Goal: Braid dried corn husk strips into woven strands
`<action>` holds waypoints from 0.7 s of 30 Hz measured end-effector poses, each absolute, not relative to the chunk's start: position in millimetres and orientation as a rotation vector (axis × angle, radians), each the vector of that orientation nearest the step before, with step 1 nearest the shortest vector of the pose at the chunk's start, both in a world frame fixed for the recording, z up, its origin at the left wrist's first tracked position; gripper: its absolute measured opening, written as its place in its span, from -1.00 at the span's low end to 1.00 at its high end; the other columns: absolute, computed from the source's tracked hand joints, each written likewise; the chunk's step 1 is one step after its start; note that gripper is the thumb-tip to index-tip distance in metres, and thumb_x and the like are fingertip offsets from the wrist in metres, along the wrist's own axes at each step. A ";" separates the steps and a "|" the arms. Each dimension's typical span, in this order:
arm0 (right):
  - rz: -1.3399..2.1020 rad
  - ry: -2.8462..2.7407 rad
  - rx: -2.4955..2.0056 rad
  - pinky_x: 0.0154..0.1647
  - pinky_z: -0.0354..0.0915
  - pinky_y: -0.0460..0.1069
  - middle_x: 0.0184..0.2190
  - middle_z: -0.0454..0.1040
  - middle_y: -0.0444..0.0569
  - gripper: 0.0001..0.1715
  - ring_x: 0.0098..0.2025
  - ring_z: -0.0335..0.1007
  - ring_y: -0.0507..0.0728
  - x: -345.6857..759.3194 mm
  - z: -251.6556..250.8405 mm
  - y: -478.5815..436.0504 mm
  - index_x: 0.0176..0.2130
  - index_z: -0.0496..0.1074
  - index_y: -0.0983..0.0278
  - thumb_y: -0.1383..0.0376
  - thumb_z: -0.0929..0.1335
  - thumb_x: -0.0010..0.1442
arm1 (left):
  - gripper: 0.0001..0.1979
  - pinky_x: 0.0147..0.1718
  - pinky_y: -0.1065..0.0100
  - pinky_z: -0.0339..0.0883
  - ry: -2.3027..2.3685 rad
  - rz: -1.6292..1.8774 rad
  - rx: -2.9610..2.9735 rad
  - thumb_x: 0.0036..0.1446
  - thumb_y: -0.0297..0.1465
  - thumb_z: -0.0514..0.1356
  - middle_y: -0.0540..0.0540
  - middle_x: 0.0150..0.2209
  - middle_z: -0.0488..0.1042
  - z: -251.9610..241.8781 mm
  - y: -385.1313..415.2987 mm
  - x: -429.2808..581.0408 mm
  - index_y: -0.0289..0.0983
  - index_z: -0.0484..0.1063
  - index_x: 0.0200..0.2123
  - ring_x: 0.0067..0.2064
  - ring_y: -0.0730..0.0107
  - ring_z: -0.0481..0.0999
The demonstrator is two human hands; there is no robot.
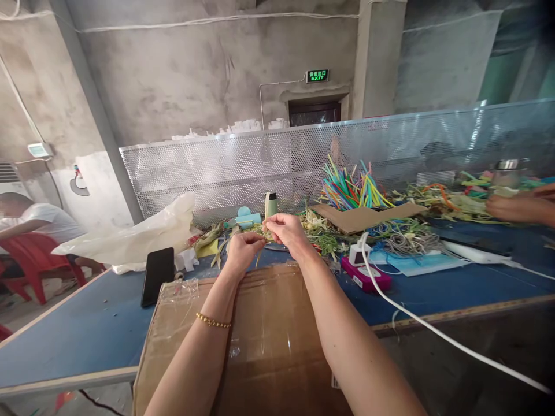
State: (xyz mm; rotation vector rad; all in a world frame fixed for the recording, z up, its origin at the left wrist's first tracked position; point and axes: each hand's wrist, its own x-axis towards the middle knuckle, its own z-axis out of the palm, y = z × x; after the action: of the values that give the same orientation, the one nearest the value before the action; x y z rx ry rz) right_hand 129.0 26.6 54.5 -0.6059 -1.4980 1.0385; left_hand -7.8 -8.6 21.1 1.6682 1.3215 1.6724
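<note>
Over the far edge of a taped cardboard box [269, 335], my left hand [243, 251] and my right hand [284, 231] are close together. Both have their fingers pinched on a thin, pale yellowish strip [259, 257], whose end hangs down between them. A stalk-like piece sticks up by my right fingertips. Just behind my hands stands a green bottle with a black top [271, 203]. Dried husks and plant scraps [321, 228] lie beyond and to the right.
Colourful pipe cleaners [351, 185] stand behind a cardboard piece [368, 216]. A magenta power block [366, 276] with a white cable is at right, a black phone [158, 277] at left. Another person's hands [520, 205] show far right; a seated person [54, 222] is far left.
</note>
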 end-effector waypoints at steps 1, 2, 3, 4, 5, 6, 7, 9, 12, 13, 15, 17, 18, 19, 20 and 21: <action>1.024 -1.503 -0.605 -0.73 0.04 -0.16 -0.58 0.47 -0.12 -0.86 -0.70 0.11 -0.09 128.8 54.4 26.2 -0.45 0.45 0.33 0.35 0.33 -0.12 | -0.82 -0.44 0.39 0.21 1.353 1.684 1.730 -0.16 -0.37 0.27 -0.06 -0.51 0.53 20.2 -7.1 -8.2 -0.29 0.63 -0.45 -0.43 0.38 0.40; 1.000 -1.509 -0.603 -0.73 0.05 -0.16 -0.58 0.47 -0.12 -0.87 -0.70 0.11 -0.09 128.4 53.9 26.0 -0.46 0.44 0.33 0.35 0.33 -0.12 | -0.82 -0.42 0.39 0.23 1.384 1.688 1.787 -0.14 -0.38 0.25 -0.06 -0.48 0.55 19.7 -6.0 -8.4 -0.29 0.63 -0.44 -0.40 0.36 0.43; 0.966 -1.514 -0.603 -0.73 0.06 -0.16 -0.59 0.46 -0.13 -0.88 -0.71 0.11 -0.09 128.0 53.2 25.9 -0.47 0.43 0.32 0.35 0.33 -0.12 | -0.82 -0.41 0.39 0.23 1.420 1.686 1.831 -0.13 -0.38 0.23 -0.07 -0.46 0.56 19.6 -5.3 -8.3 -0.28 0.63 -0.44 -0.38 0.35 0.44; 0.929 -1.519 -0.606 -0.73 0.06 -0.15 -0.61 0.44 -0.15 -0.90 -0.71 0.11 -0.09 127.4 52.4 25.8 -0.48 0.43 0.32 0.35 0.33 -0.12 | -0.82 -0.41 0.39 0.23 1.458 1.676 1.859 -0.13 -0.40 0.21 -0.06 -0.47 0.56 19.7 -4.9 -7.9 -0.28 0.62 -0.45 -0.38 0.35 0.44; 0.896 -1.524 -0.612 -0.73 0.06 -0.15 -0.64 0.42 -0.16 -0.91 -0.72 0.11 -0.08 126.9 51.5 25.7 -0.48 0.42 0.31 0.34 0.34 -0.12 | -0.82 -0.42 0.39 0.22 1.495 1.668 1.871 -0.13 -0.40 0.20 -0.06 -0.48 0.55 20.1 -4.9 -7.4 -0.28 0.61 -0.47 -0.40 0.36 0.43; 0.875 -1.525 -0.621 -0.73 0.06 -0.15 -0.67 0.39 -0.17 -0.92 -0.72 0.11 -0.08 126.4 50.7 25.7 -0.49 0.42 0.31 0.34 0.34 -0.11 | -0.82 -0.43 0.39 0.21 1.524 1.662 1.871 -0.14 -0.41 0.19 -0.05 -0.50 0.54 20.6 -5.0 -6.9 -0.28 0.60 -0.48 -0.42 0.37 0.42; 0.872 -1.519 -0.630 -0.74 0.05 -0.15 -0.69 0.37 -0.18 -0.93 -0.73 0.11 -0.07 126.0 50.2 25.5 -0.50 0.41 0.31 0.33 0.35 -0.10 | -0.83 -0.44 0.39 0.19 1.537 1.661 1.862 -0.15 -0.41 0.18 -0.04 -0.52 0.53 21.1 -5.2 -6.3 -0.27 0.59 -0.50 -0.43 0.38 0.41; 0.905 -1.508 -0.641 -0.76 0.04 -0.15 -0.68 0.38 -0.16 -0.89 -0.73 0.13 -0.06 125.9 50.1 25.3 -0.50 0.39 0.31 0.28 0.36 -0.07 | -0.84 -0.47 0.39 0.17 1.499 1.654 1.807 -0.18 -0.40 0.19 -0.02 -0.55 0.50 22.1 -5.5 -5.8 -0.28 0.58 -0.52 -0.47 0.40 0.38; 0.910 -1.472 -0.645 -0.76 0.07 -0.13 -0.56 0.49 -0.06 -0.76 -0.70 0.20 -0.04 128.1 50.9 27.0 -0.46 0.40 0.30 0.15 0.38 0.01 | -0.86 -0.51 0.40 0.13 1.342 1.658 1.589 -0.22 -0.38 0.23 -0.01 -0.59 0.45 23.4 -5.8 -6.8 -0.30 0.57 -0.55 -0.53 0.46 0.31; 0.877 -1.449 -0.648 -0.76 0.08 -0.12 -0.51 0.51 -0.04 -0.72 -0.69 0.21 -0.04 129.2 50.7 28.9 -0.44 0.41 0.30 0.11 0.37 0.04 | -0.86 -0.53 0.41 0.10 1.295 1.668 1.505 -0.23 -0.38 0.24 0.00 -0.61 0.44 23.8 -5.8 -7.7 -0.31 0.56 -0.56 -0.55 0.48 0.29; 0.798 -1.413 -0.676 -0.73 0.10 -0.11 -0.48 0.53 -0.02 -0.67 -0.67 0.24 -0.02 131.3 48.7 34.9 -0.44 0.41 0.29 0.06 0.36 0.07 | -0.87 -0.56 0.42 0.03 1.233 1.689 1.376 -0.26 -0.38 0.25 0.01 -0.64 0.40 24.7 -5.6 -9.6 -0.32 0.55 -0.58 -0.57 0.51 0.25; 0.736 -1.457 -0.730 -0.66 0.15 -0.10 -0.53 0.52 -0.01 -0.64 -0.63 0.29 0.01 132.5 44.9 42.8 -0.50 0.42 0.29 0.05 0.36 0.09 | -0.87 -0.58 0.42 -0.02 1.211 1.705 1.313 -0.28 -0.38 0.26 0.01 -0.65 0.38 25.2 -5.0 -11.2 -0.33 0.54 -0.59 -0.59 0.53 0.24; 0.712 -1.514 -0.761 -0.61 0.17 -0.09 -0.56 0.50 -0.01 -0.61 -0.60 0.32 0.03 132.7 42.7 46.5 -0.54 0.44 0.29 0.04 0.37 0.09 | -0.87 -0.58 0.42 -0.03 1.209 1.710 1.294 -0.28 -0.38 0.27 0.01 -0.65 0.38 25.2 -4.6 -11.8 -0.33 0.54 -0.60 -0.59 0.53 0.24; 0.689 -1.576 -0.791 -0.57 0.18 -0.08 -0.60 0.48 -0.01 -0.58 -0.56 0.35 0.06 132.5 40.6 49.5 -0.57 0.45 0.29 0.02 0.38 0.08 | -0.87 -0.58 0.42 -0.04 1.206 1.714 1.284 -0.29 -0.38 0.28 0.01 -0.65 0.38 25.1 -4.3 -12.1 -0.34 0.54 -0.60 -0.59 0.54 0.24; 0.672 -1.629 -0.816 -0.54 0.17 -0.07 -0.63 0.46 -0.02 -0.56 -0.54 0.35 0.07 132.2 38.9 51.4 -0.60 0.46 0.29 0.01 0.39 0.07 | -0.87 -0.58 0.42 -0.03 1.199 1.717 1.281 -0.30 -0.38 0.28 0.01 -0.65 0.38 24.9 -4.0 -12.2 -0.34 0.54 -0.60 -0.59 0.54 0.24; 0.667 -1.671 -0.831 -0.53 0.15 -0.07 -0.67 0.41 -0.05 -0.54 -0.55 0.33 0.07 131.7 37.8 52.1 -0.62 0.46 0.29 -0.01 0.40 0.05 | -0.87 -0.58 0.42 -0.03 1.189 1.717 1.283 -0.31 -0.38 0.29 0.00 -0.64 0.39 24.7 -3.8 -12.1 -0.34 0.54 -0.60 -0.59 0.54 0.24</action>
State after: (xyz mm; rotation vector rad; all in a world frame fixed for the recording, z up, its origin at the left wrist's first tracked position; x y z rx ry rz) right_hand 131.7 52.1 37.8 -0.8311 -1.6707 0.6665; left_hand -12.1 -3.8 24.7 1.2830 1.1893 1.7174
